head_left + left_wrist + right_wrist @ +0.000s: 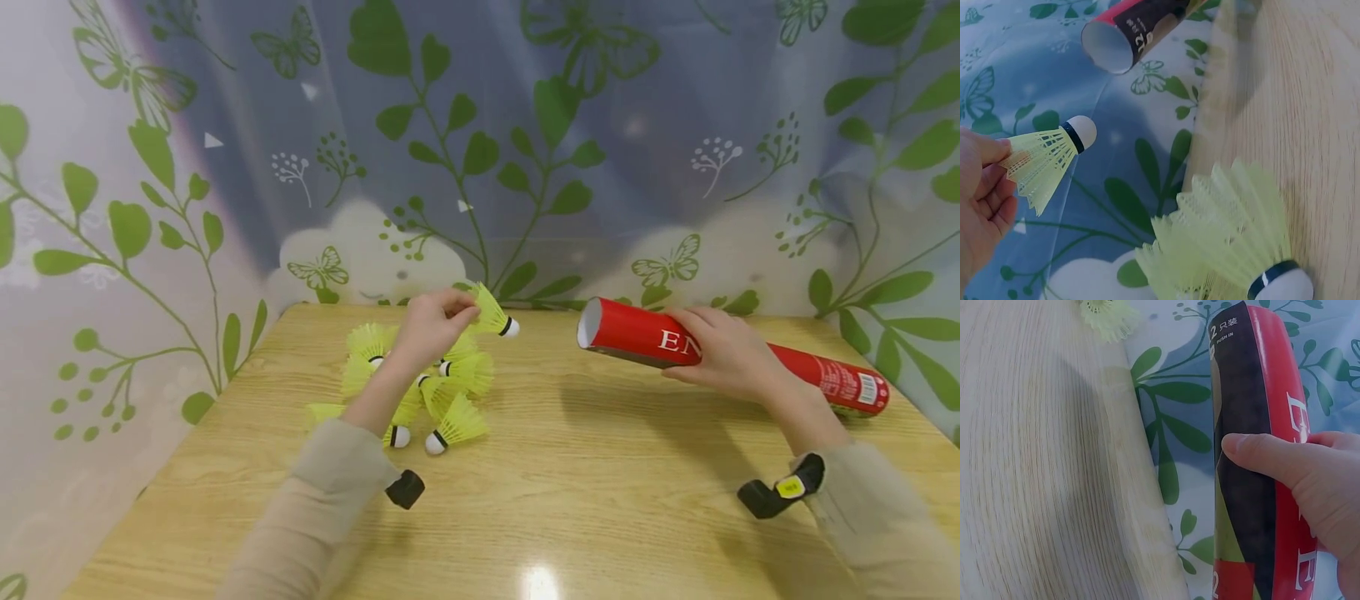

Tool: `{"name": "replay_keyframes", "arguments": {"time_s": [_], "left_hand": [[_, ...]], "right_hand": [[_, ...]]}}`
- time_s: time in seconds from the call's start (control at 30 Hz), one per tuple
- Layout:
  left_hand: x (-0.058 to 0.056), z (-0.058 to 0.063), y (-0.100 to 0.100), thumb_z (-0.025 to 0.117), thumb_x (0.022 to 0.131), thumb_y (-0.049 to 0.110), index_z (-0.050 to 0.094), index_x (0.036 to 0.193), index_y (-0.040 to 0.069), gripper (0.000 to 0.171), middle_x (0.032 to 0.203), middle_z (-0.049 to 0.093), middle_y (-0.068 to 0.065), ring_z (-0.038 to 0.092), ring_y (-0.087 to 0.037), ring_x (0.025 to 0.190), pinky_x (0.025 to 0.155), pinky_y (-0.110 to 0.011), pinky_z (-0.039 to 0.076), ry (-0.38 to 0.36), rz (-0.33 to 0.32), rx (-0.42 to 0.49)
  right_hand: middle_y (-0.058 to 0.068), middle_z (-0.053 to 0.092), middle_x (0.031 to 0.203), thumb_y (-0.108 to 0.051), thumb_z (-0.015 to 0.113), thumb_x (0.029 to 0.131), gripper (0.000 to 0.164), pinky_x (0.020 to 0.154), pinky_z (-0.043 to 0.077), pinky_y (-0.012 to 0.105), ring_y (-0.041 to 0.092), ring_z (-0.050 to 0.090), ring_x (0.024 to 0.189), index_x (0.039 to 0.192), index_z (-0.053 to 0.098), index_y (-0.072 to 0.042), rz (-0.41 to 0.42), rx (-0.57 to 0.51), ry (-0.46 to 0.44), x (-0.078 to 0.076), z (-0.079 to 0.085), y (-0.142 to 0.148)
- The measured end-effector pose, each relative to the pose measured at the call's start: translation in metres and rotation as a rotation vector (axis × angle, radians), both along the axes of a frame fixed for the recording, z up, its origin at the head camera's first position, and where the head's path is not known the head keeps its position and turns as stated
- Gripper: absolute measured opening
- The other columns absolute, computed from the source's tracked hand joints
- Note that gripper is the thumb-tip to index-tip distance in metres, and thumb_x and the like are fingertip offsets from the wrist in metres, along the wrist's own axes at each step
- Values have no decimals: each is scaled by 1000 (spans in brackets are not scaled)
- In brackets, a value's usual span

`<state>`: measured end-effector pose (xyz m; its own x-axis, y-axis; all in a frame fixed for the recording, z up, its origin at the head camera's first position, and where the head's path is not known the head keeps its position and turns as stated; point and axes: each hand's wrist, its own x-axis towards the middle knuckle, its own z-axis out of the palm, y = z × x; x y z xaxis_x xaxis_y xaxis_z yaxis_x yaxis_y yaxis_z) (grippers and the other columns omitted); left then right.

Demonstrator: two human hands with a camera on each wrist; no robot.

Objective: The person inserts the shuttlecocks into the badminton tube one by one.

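Between thumb and fingers, my left hand [438, 327] pinches a yellow shuttlecock [491, 313] by its skirt edge, its white cork pointing right toward the tube. My right hand [723, 350] grips a long red shuttlecock tube [630, 332] around its middle. The tube is tilted, with its open end up at the left, facing the held shuttlecock. In the right wrist view the thumb [1254, 450] lies across the tube's black panel. In the left wrist view the round mouth [1109, 47] of the tube shows a pale inside, apart from the cork [1084, 132].
A pile of several yellow shuttlecocks [457, 421] lies on the wooden table [570, 508] beneath and beside the left forearm. Behind the table hangs a curtain [495, 167] printed with leaves and butterflies. Black wrist cameras [405, 489] sit at both cuffs.
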<state>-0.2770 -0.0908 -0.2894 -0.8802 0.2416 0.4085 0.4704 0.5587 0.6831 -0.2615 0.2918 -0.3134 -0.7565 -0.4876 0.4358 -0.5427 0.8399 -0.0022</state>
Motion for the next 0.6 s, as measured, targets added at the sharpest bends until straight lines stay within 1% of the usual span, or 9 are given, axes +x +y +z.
{"name": "replay_keyframes", "arguments": {"time_s": [0.13,0.23,0.43,0.6], "left_hand": [[1,-2,13,61,91,15,69,98,5,15,87,67,-5,58,-16,73,64,-29,47,35,-22,21],[2,-4,22,61,91,16,69,98,6,15,87,68,-4,60,-16,75,65,-28,48,54,-20,19],[0,-8,41,62,90,18,70,98,7,15,87,68,-1,60,-13,77,67,-27,49,53,-26,53],[1,-9,56,63,89,16,70,96,6,14,85,68,-2,60,-14,76,67,-25,48,67,-56,100]], "right_hand": [[20,56,112,-31,87,60,82,78,43,56,37,53,97,126,49,-1,0,7,-3,-1,0,-2],[18,56,110,-32,87,60,82,78,44,55,36,53,96,126,50,-3,6,15,-8,-2,-1,-2],[17,56,110,-32,86,60,81,79,43,55,35,53,96,127,49,-3,10,14,-26,-1,-2,-3],[18,56,111,-31,86,61,82,81,42,56,35,52,97,127,49,-2,7,6,-30,0,-2,-2]]}}
